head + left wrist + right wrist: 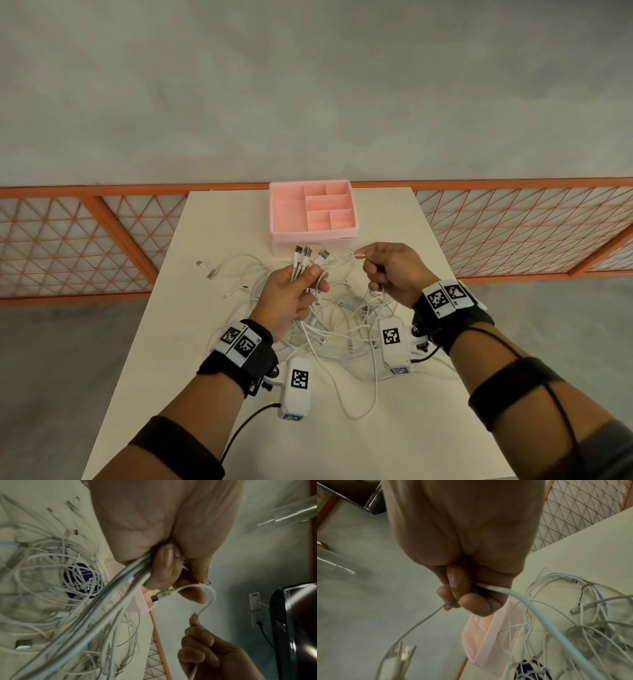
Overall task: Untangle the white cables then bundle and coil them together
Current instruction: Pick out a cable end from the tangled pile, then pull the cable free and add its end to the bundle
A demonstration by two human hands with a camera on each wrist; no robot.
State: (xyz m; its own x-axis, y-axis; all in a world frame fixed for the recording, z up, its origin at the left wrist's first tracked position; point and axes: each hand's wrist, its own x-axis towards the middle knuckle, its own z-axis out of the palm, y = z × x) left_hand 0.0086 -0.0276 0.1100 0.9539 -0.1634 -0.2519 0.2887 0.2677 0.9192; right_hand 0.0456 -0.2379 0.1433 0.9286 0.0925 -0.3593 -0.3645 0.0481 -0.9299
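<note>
Step in hand: gathering plug ends into one bunch; the untangling is only partly done, by the look of it.
Left hand (291, 294): fingers curled tight round several white cables (342, 329) just below their plugs (305, 255), which stand fanned above the fist.
Right hand (394, 270): thumb and forefinger pinch one cable (208, 599); the other fingers curl round the same strand. It loops across to a plug at the left thumb.
Cables, location: most lie in a loose heap on the table (394, 442), between and beneath the wrists; a few stray ends (209, 270) lie to the left.
Tray (313, 210): pink, divided, behind the heap.
Method: slide the pinch along the strand towards the bunch, lift it clear of crossings, do not tug.
Risk: pulling hard probably tightens a knot; the crossings under the hands are hidden.
Next: seat that plug level with the others.
</note>
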